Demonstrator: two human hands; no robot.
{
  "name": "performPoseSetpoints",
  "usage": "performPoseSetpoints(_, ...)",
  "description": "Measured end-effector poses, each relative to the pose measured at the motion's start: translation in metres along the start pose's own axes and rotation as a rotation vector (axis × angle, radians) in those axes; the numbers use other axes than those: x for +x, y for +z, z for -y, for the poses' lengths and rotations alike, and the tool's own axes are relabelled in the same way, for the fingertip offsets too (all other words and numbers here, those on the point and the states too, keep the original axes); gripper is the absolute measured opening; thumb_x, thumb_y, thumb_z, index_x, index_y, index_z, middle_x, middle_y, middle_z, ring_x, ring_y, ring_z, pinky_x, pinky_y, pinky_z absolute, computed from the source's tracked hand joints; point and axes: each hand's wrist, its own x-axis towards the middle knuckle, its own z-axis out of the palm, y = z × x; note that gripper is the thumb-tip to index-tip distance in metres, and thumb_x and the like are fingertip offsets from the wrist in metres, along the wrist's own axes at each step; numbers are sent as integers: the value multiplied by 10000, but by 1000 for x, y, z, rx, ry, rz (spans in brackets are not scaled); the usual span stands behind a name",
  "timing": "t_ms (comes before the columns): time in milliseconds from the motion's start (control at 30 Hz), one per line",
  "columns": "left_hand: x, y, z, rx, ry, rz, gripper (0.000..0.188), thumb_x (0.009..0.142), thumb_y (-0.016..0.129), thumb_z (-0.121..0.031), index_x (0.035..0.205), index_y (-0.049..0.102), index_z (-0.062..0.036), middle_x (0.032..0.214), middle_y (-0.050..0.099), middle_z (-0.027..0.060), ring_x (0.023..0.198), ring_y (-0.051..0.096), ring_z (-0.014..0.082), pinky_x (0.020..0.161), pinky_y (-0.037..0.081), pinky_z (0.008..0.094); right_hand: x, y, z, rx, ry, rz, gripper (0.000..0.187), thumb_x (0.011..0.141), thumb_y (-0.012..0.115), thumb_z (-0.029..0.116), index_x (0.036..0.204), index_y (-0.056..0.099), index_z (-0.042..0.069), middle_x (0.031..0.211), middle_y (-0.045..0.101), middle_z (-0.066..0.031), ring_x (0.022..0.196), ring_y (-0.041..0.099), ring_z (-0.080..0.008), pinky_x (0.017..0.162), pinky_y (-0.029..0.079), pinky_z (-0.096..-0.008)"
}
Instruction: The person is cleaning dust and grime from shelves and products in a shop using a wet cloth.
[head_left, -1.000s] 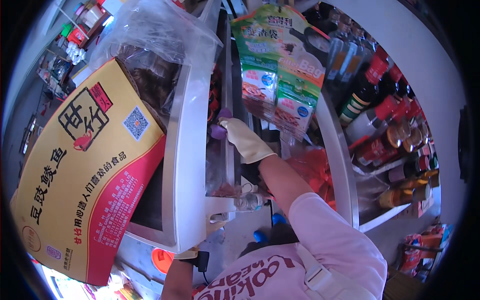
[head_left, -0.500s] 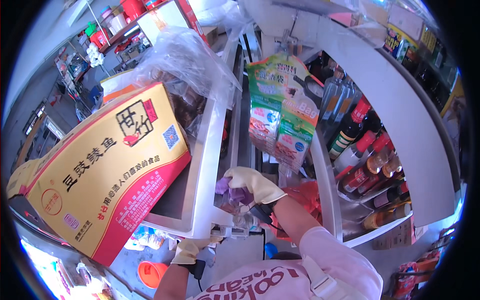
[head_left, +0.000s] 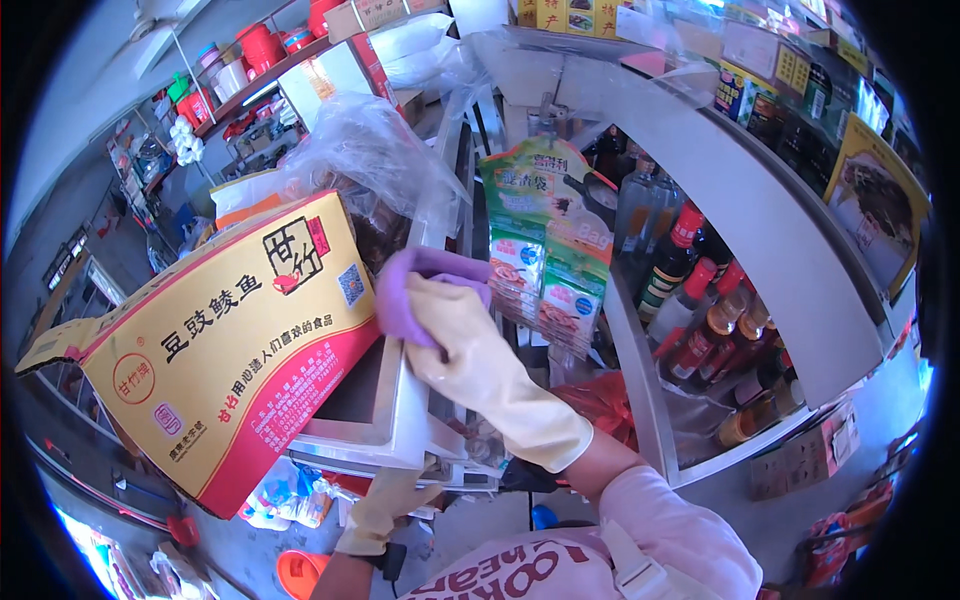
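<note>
A purple cloth (head_left: pixel 401 288) is bunched in my right hand (head_left: pixel 462 345), which wears a cream rubber glove. The hand presses the cloth against the white rim (head_left: pixel 402 405) of the shelf unit, beside a yellow and red carton (head_left: pixel 250 335). Lower down, my left hand (head_left: pixel 378 515), gloved too, hangs below the front of the shelf with fingers apart and nothing in them. To the right of the cloth hang green printed packets (head_left: pixel 545 240), close to my right wrist.
Clear plastic wrapping (head_left: pixel 375 150) lies over goods behind the carton. Several bottles (head_left: pixel 705 315) stand in the right shelf compartment, behind its white edge. A red plastic bag (head_left: pixel 605 405) sits beyond my right forearm. On the floor is an orange bucket (head_left: pixel 303 573).
My right hand has moved up and out of the gap between the shelves with the purple cloth, onto the left rim. My left hand's fingers have spread. The view has shifted.
</note>
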Motion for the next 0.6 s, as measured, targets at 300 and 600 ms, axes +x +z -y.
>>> performPoseSetpoints(300,-65,-150,-111,-241,364,-547,171,867,622,-61,962,716,46,828,711,195,697,689,363,660,560,403,36,6,-43,-116,98,-165,152,725,632,83,824,606,-29,841,632,-260,859,625,-470,750,490,-530)
performPoseSetpoints(600,-39,-202,-163,128,390,-999,252,838,587,-33,1057,662,66,867,663,227,732,655,402,705,533,449,22,0,-11,44,179,135,303,838,600,90,1124,669,19,1099,676,-229,1119,611,-412,979,485,-438)
